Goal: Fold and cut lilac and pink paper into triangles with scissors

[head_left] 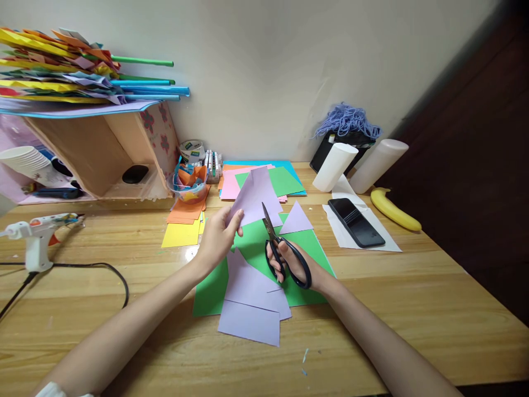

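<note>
My left hand [217, 237] pinches a lilac sheet of paper [257, 197] and holds it up above the desk. My right hand [294, 266] grips black-handled scissors [278, 242], with the blades against the lower edge of that sheet. Beneath both hands lies a green sheet [308, 242] on the wooden desk [413, 309]. Lilac offcuts [252, 298] rest on the green sheet near me, and a lilac triangle [296, 219] lies just right of the scissors.
A glue gun [35, 234] with its cable stands at the left. Behind are coloured paper stacks [285, 179], a bowl of scraps [190, 184], tape and markers. To the right lie a phone [356, 221], a banana [394, 209], white rolls and yarn. A shelf with paper is at the far left.
</note>
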